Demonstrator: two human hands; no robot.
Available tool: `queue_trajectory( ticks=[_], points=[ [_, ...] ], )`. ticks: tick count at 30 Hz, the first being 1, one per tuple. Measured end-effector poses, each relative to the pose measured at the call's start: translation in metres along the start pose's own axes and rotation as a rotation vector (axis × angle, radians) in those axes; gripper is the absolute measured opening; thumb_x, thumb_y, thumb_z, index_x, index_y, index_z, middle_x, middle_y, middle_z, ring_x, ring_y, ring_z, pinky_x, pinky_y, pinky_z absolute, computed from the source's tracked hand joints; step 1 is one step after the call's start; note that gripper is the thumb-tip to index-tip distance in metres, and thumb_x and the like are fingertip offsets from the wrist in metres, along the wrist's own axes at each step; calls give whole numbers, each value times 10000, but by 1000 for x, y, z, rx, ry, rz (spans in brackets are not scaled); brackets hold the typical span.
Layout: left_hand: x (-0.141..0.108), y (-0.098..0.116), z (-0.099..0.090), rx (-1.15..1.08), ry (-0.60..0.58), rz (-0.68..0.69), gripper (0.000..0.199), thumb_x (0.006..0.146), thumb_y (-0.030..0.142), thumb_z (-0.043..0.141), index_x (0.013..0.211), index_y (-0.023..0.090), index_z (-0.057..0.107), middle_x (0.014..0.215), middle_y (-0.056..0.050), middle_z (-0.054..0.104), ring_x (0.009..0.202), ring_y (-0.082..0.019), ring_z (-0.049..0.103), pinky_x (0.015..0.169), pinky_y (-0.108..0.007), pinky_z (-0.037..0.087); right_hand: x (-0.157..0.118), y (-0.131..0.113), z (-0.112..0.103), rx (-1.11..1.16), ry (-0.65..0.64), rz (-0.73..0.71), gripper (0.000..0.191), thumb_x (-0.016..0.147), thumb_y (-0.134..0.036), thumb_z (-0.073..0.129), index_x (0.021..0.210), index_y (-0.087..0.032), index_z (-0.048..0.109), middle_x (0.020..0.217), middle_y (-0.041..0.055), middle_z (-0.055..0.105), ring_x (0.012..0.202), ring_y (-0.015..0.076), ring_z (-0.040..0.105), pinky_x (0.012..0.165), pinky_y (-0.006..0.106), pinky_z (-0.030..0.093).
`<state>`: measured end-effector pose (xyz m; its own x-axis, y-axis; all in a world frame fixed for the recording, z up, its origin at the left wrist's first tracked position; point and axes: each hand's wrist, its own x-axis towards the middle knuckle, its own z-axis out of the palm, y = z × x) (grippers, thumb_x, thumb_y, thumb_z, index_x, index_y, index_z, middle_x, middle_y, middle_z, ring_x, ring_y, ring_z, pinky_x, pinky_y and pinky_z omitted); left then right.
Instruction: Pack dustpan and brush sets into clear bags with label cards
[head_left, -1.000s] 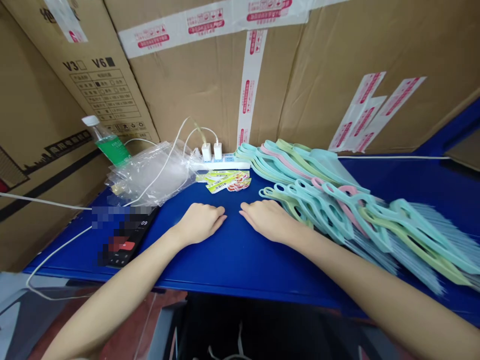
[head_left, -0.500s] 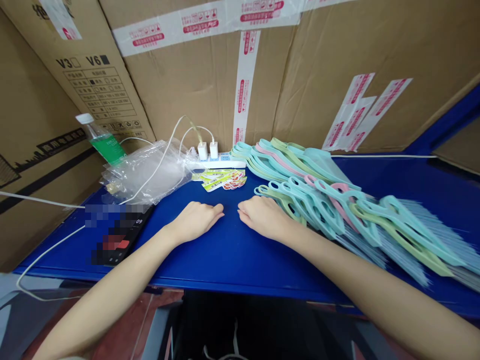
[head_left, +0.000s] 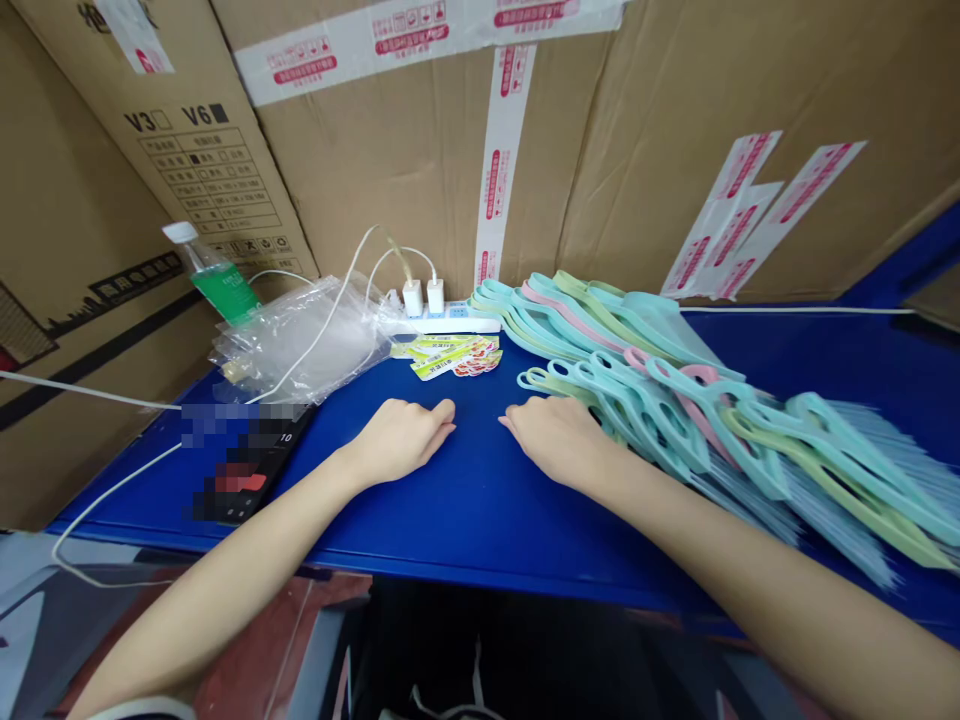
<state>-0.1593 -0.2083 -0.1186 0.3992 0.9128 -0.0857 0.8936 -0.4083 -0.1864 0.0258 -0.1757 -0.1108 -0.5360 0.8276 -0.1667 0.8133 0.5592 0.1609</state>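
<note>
My left hand (head_left: 401, 438) rests palm down on the blue table (head_left: 465, 510), fingers loosely curled, holding nothing. Palm down as well, my right hand (head_left: 559, 437) lies a short gap to its right and holds nothing. Its far side is against the nearest of several pastel plastic swatters (head_left: 675, 420) in mint, green and pink, piled in a row across the right half. A few small yellow-green printed labels (head_left: 454, 357) lie just beyond both hands.
A phone (head_left: 244, 465) with a white cable lies at the left front. Behind it are clear plastic bags (head_left: 300, 345), a green-labelled bottle (head_left: 214, 275) and a white power strip (head_left: 442, 318) with chargers. Taped cardboard boxes (head_left: 420, 150) wall in the back and left.
My right hand has slid slightly right, widening the gap to my left hand. The view shifted a little; nothing was picked up.
</note>
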Motion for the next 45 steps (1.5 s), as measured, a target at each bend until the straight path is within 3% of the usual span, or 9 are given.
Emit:
queue_trajectory(
  ticks=[7,14,18,23,29,34,41,45],
  points=[
    [1,-1,2,-32,15,70,351,1011,299,388,740,187,581,781,-31,680,755,-183,685,618,-265,430,0,1,0,-7,-10,-23,348,1011,-210,354,1081,-107,679,921,196,757,902,280,737,689,316,478],
    [1,-1,4,-37,40,55,257,1005,269,380,843,192,564,811,-27,670,730,-181,674,610,-269,444,0,-5,-2,30,-2,2,348,1028,-262,326,1190,-98,587,955,185,753,923,290,733,705,331,495],
    [1,-1,5,-42,35,58,234,1005,269,374,850,200,534,795,-21,668,718,-187,675,602,-271,445,1,-2,0,41,-23,48,328,984,-136,352,1240,-90,552,959,197,749,924,281,732,708,321,499],
    [2,0,5,-43,23,58,241,1009,271,362,841,202,519,798,-25,672,732,-187,681,621,-268,457,5,5,-1,51,-50,92,483,852,3,469,1330,-67,467,971,186,745,910,274,729,707,313,500],
    [3,1,5,-33,17,47,243,1008,272,342,859,203,521,789,-26,673,748,-191,688,631,-270,472,11,10,4,48,-42,115,472,879,-82,486,1350,-73,448,906,188,734,868,272,726,712,323,495],
    [2,3,6,-27,14,40,242,1008,261,333,881,199,530,809,-39,675,751,-197,690,645,-281,493,10,13,9,34,-31,103,524,911,-125,440,1434,-102,411,977,190,736,900,266,722,731,331,507],
    [4,4,7,-17,-1,36,237,1014,258,343,886,196,533,810,-34,673,745,-203,695,660,-293,510,5,15,7,13,-55,111,697,821,64,348,1509,-49,339,1095,216,725,972,266,720,735,321,528],
    [3,3,7,-13,-1,36,245,1015,262,337,881,196,531,807,-34,670,733,-200,691,658,-295,511,4,20,9,24,-60,102,713,816,81,364,1515,-55,340,1117,208,723,980,275,721,733,325,529]
  ],
)
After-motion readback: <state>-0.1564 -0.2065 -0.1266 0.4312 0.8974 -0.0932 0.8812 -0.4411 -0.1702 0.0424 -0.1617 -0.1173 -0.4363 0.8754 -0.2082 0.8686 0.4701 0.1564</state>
